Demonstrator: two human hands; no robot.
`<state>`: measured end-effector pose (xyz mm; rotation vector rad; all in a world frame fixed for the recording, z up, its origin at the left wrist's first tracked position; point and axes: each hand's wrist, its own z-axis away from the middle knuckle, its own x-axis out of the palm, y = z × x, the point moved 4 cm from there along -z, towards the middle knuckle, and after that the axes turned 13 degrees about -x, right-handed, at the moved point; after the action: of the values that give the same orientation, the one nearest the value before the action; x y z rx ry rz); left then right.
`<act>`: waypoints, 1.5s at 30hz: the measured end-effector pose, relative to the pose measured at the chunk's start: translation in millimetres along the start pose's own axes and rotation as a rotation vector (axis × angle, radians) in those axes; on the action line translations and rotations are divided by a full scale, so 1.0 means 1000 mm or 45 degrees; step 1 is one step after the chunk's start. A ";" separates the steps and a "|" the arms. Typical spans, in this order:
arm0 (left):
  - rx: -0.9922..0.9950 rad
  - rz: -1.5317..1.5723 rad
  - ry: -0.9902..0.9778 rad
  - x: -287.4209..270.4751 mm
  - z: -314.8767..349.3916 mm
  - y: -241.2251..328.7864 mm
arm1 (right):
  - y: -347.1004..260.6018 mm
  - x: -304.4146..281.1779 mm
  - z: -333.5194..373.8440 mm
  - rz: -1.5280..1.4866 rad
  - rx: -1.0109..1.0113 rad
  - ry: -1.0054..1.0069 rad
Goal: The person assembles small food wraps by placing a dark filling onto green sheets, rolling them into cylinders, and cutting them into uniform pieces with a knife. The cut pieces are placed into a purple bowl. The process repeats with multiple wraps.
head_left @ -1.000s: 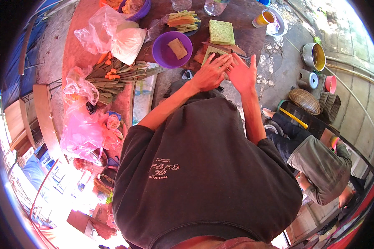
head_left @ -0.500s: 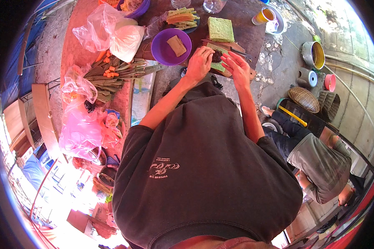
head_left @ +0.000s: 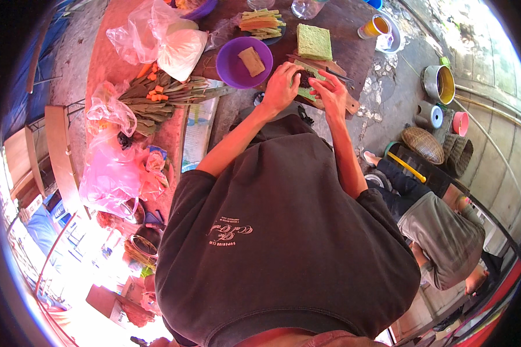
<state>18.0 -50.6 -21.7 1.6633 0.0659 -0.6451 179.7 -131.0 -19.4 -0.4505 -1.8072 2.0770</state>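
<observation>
A green slice (head_left: 304, 92) of what looks like bread lies on a wooden cutting board (head_left: 351, 105), with a dark crumbly filling (head_left: 305, 78) heaped on it. My left hand (head_left: 282, 88) is at the left side of the heap, fingers curled together; whatever they grip is hidden. From the right, my right hand (head_left: 331, 92) reaches in with thumb and fingertips pinched at the heap's edge; what is between them is too small to name. A knife (head_left: 340, 76) lies along the board's far side. Beyond it sits a stack of green square slices (head_left: 314, 41).
Left of the board stands a purple bowl (head_left: 228, 70) holding a brown block (head_left: 251, 61). Farther off are a plate of cut vegetable sticks (head_left: 261, 24), glasses and a cup (head_left: 374, 26). Leafy stalks (head_left: 150, 104) and plastic bags (head_left: 113, 173) lie left. At right sits another person (head_left: 440, 237).
My right hand's fingers, spread before, have bent inward and closed toward the dark filling. My left hand stays beside the heap. The whole view has shifted slightly.
</observation>
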 end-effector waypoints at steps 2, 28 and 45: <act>-0.027 0.003 -0.017 0.000 0.000 -0.001 | 0.001 -0.006 0.003 -0.023 0.092 -0.020; 0.010 -0.021 -0.082 0.006 -0.001 -0.007 | 0.050 -0.042 0.138 -0.378 0.936 -0.133; 0.034 -0.293 -0.183 0.014 -0.020 -0.028 | 0.008 -0.057 -0.013 0.939 -0.344 -0.382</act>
<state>26.3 -30.6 -51.8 1.6438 0.1471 -0.9413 235.5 -147.1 -28.0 -1.0624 -2.3708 2.4601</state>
